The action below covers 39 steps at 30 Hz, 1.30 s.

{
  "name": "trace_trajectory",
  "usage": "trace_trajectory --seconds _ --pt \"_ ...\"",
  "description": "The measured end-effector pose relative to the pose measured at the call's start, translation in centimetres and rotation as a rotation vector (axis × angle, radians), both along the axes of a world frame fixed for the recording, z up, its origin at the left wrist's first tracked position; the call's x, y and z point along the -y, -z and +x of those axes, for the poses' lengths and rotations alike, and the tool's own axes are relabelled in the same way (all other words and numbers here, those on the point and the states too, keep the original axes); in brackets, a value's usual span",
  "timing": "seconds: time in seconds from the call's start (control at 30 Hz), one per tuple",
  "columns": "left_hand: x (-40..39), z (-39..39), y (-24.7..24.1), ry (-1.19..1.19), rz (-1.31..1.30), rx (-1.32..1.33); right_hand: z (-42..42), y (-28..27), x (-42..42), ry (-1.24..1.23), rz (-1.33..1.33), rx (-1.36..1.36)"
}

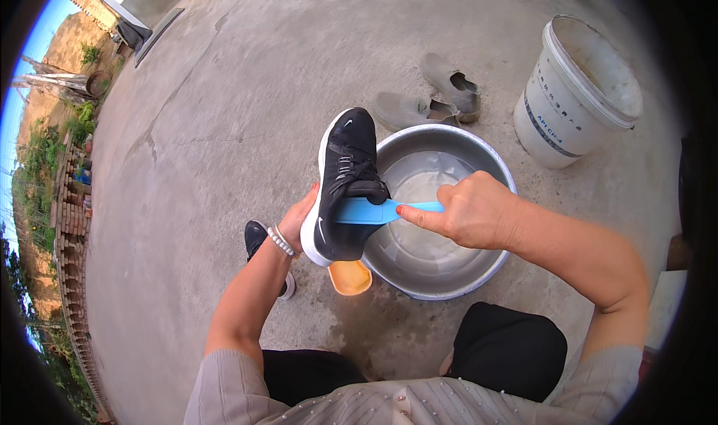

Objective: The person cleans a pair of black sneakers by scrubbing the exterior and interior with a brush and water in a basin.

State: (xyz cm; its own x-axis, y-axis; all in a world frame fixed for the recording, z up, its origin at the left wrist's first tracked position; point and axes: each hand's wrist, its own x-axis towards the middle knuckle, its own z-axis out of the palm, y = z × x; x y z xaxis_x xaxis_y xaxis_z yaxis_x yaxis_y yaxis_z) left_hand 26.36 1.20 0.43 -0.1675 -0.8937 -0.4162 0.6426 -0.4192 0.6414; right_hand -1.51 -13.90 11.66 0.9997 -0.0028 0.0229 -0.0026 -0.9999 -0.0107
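My left hand holds a black sneaker with a white sole from its sole side, toe pointing away from me. The fingers behind the sole are partly hidden. In my right hand is the handle of a light-blue plastic brush, with the index finger laid along it. The brush's broad head lies at the shoe's opening; its bristles are not visible. Below and to the right of the shoe stands a round metal basin with water in it. An orange soap dish sits beside the basin.
A second black sneaker is on the concrete floor, partly behind my left forearm. Two worn grey-brown slip-on shoes lie beyond the basin. A tall white plastic bucket bearing writing stands at the right. A brick edging runs along the far left.
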Motion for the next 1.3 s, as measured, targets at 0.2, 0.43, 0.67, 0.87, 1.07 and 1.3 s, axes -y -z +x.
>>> trace_trajectory --seconds 0.2,0.43,0.67,0.87,1.07,1.3 --pt "-1.4 0.1 3.0 0.192 0.083 0.001 0.5 1.6 -0.8 -0.288 0.109 0.017" --pt "-0.1 -0.2 0.2 -0.034 0.016 0.041 0.4 0.3 0.1 0.009 -0.115 0.068" --pt "0.1 -0.2 -0.3 -0.166 0.010 -0.032 1.0 0.4 -1.0 0.061 0.431 -0.171" --pt "-0.4 -0.1 -0.2 -0.166 0.016 0.059 1.3 -0.7 -0.6 0.187 0.213 -0.265" --pt "1.5 -2.3 -1.0 -0.346 -0.093 0.027 5.0 2.3 -1.9 0.495 0.562 0.095" --pt "2.5 -0.8 -2.6 -0.490 -0.190 0.081 2.2 2.8 -1.4 0.337 1.000 0.167"
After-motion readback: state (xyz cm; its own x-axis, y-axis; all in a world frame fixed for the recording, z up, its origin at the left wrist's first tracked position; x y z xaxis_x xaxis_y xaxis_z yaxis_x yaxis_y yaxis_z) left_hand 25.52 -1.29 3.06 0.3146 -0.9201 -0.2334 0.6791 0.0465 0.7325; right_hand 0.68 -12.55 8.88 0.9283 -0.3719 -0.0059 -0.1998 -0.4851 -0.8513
